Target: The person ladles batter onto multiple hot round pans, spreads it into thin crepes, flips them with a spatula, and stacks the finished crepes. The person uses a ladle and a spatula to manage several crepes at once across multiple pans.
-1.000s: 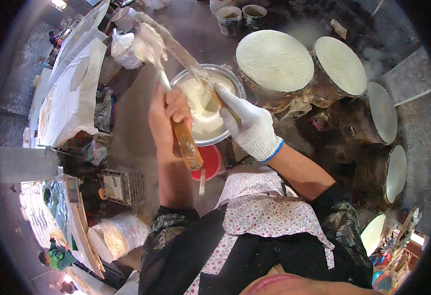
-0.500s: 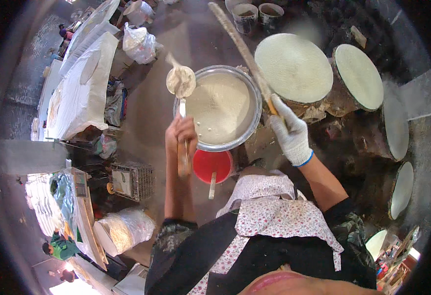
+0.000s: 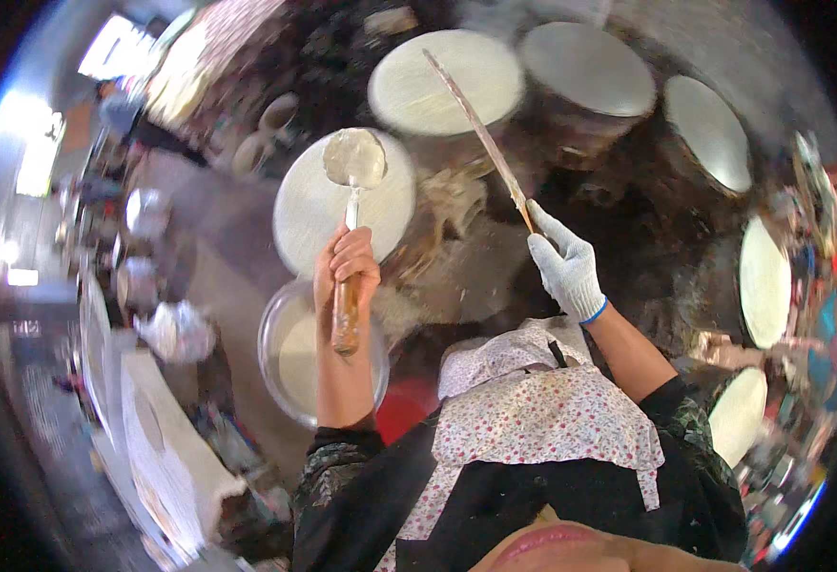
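Observation:
My left hand (image 3: 345, 270) grips the wooden handle of a metal ladle (image 3: 353, 160) full of pale batter. The ladle's bowl hangs over a round cloth-covered steamer top (image 3: 306, 212). My right hand (image 3: 564, 261), in a white glove, holds a long thin wooden stick (image 3: 480, 132) that slants up over a second round steamer top (image 3: 447, 82). Below my left forearm stands a metal bowl of white batter (image 3: 296, 355).
Several more round white steamer tops curve around the right side (image 3: 587, 69) (image 3: 710, 130) (image 3: 764, 280). A red container (image 3: 402, 407) sits beside the batter bowl. A white table (image 3: 156, 448) with cloth and bags lies at the left.
My left hand carried the filled ladle from the batter bowl over to the steamer top. The view swung right, so the bowl now sits lower left. The stick stays in my right hand.

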Available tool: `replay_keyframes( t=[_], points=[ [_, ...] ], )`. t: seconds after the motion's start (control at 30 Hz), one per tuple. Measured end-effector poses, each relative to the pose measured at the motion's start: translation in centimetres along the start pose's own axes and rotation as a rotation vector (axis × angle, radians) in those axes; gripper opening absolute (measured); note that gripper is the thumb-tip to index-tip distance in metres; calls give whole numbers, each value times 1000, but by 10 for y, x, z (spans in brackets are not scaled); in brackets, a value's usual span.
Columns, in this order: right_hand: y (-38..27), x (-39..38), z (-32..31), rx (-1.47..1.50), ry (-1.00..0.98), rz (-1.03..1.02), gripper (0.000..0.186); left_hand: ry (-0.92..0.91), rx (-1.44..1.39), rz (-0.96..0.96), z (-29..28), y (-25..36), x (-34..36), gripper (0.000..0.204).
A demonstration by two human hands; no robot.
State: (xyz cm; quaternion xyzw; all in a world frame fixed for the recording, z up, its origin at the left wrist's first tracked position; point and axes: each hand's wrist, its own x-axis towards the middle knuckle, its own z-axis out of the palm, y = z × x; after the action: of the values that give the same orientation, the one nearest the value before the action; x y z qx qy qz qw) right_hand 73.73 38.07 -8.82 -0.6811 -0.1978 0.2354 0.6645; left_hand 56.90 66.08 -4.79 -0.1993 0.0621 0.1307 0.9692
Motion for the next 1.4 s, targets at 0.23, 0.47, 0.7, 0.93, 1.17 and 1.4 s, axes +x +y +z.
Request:
replay_keyframes(
  t=[0.23,0.47,0.7,0.93,1.17,1.4],
  points=[
    [1,41,-171,251,409,236,49,81,-35,-380,-14,-119,224,22],
    [-3,98,-285,-71,545,364,69,133,916,-333,-62,-232,419,47],
    [40,140,-289,15,633,564,72,201,1898,-215,-158,-290,525,54],
    [117,175,-241,-186,824,495,69,-741,2981,-130,-197,-234,576,59],
    [130,203,-174,-257,993,426,60,-757,2982,70,-178,-214,644,53],
    [117,305,-169,-385,835,579,57,-352,2211,430,-122,-197,669,59]
  ],
)
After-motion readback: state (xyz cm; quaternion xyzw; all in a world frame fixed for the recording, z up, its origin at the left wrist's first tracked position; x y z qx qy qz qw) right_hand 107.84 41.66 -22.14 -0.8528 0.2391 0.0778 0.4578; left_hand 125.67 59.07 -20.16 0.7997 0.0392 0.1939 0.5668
